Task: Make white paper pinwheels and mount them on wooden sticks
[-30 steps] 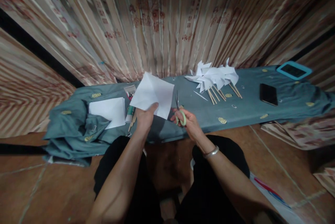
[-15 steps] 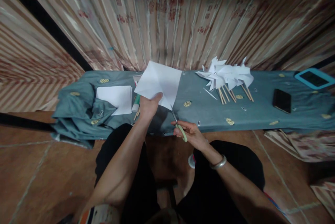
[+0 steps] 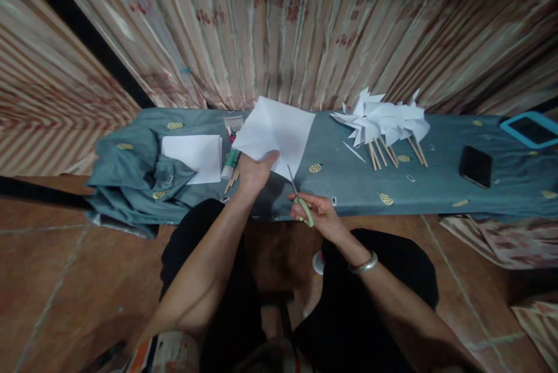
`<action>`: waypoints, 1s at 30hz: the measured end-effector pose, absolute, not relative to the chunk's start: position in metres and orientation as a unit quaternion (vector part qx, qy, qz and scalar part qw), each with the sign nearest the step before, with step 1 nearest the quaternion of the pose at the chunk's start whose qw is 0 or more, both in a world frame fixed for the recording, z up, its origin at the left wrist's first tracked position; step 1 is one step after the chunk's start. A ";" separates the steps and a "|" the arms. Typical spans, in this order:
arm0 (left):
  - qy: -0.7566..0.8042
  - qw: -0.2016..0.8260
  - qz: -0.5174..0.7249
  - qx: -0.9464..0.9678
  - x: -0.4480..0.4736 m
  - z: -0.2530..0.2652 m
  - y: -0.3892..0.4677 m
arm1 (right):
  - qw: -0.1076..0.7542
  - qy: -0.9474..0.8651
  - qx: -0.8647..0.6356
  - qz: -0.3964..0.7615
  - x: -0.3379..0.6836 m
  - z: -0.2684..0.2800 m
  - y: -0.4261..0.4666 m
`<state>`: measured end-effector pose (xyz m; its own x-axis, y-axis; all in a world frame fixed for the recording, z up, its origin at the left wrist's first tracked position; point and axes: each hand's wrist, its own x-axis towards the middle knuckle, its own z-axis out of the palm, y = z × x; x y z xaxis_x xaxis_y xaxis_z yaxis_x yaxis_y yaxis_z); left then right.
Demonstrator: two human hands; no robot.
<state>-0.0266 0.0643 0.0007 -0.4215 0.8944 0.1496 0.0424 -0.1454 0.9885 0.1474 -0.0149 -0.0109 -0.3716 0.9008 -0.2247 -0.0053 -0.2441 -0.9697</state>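
Observation:
My left hand [image 3: 257, 172] is closed on a square sheet of white paper [image 3: 279, 126], thumb on top and the other fingers underneath. The sheet is held tilted above the cloth and shows faint creases. My right hand [image 3: 318, 210] grips scissors [image 3: 305, 212] by their light green handles. Their blades reach the paper's near corner and the tips lie on it. A stack of white paper [image 3: 198, 155] rests to the left. Beside my left hand lie a green-and-white tube [image 3: 229, 165] and several wooden sticks [image 3: 232, 180], partly covered by the hand.
A teal cloth [image 3: 279, 198] covers the long narrow bench. White paper pinwheels [image 3: 383, 117] on wooden sticks lie at the right, with a thin paper strip [image 3: 354, 151] nearby. Farther right are a black phone [image 3: 476, 166] and a blue-framed tablet [image 3: 532, 129]. A patterned curtain [image 3: 279, 30] hangs behind.
The paper, both hands and the scissors have shifted slightly right and up in the picture, along with a small shift of the whole view. The blades have come a little further over the paper's corner.

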 end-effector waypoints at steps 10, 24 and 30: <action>0.570 0.344 0.619 0.416 -0.026 0.004 0.062 | 0.355 -0.496 -0.439 0.659 0.147 -0.013 -0.017; 0.562 0.369 0.619 0.406 -0.022 0.001 0.059 | 0.345 -0.498 -0.452 0.654 0.149 -0.013 -0.015; 0.561 0.381 0.622 0.392 -0.022 0.000 0.059 | 0.354 -0.491 -0.455 0.653 0.149 -0.012 -0.015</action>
